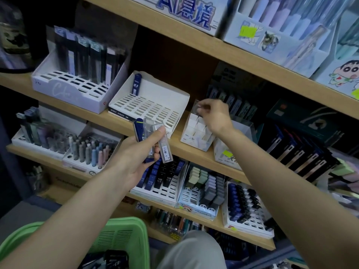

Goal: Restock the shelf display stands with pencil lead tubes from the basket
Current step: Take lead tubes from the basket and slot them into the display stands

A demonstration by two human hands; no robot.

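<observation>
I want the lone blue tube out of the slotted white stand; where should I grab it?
Probably pinch the blue tube by its top, from above and in front: it stands upright in the white stand, back row, foot slotted, wall behind.

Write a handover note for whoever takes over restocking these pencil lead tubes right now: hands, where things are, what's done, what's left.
Left hand: grips a bunch of lead tubes, one blue, the others clear.
Right hand: pinches what looks like a clear tube just above the small divided stand.
Slotted stand: holds a single blue tube at the back; the other slots are empty.
Green basket: below, near the knee, contents too dark to identify.
Done: very little so far.
Left: seat the pinched tube, place the handful, and probably fetch more from the basket.
</observation>
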